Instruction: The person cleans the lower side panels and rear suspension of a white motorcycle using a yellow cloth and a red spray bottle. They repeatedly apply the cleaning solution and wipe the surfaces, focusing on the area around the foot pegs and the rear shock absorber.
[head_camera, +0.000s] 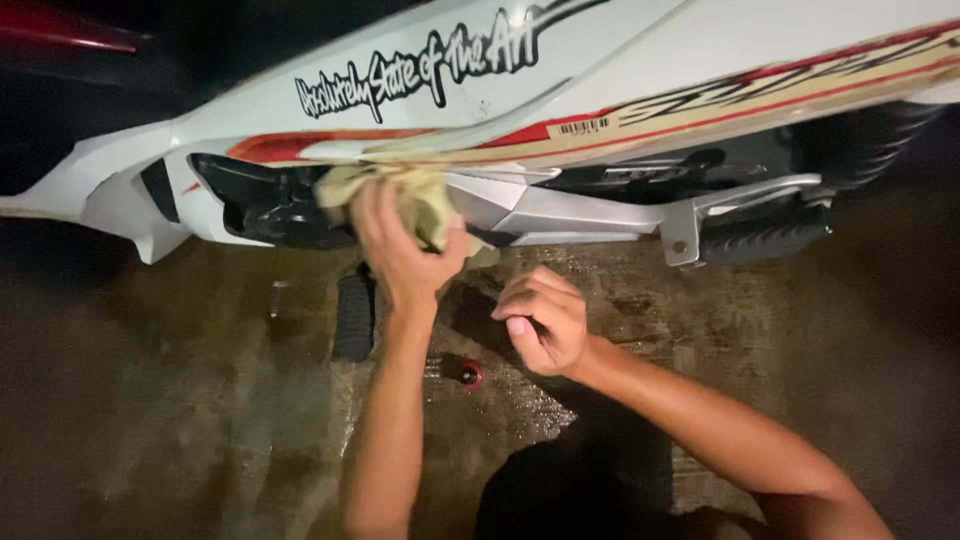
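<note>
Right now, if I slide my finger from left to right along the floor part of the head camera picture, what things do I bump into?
Black rubber footrest → left hand holding a yellowish cloth → small red cap → right hand curled loosely → black rear footpeg on its silver bracket.

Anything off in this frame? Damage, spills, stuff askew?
No visible damage. The ground under the white motorcycle side panel looks wet and glossy. The left hand presses a yellowish cloth against the panel's lower edge; the right hand is curled, holding nothing visible. The picture is dim, so fine scratches can't be judged.
</note>
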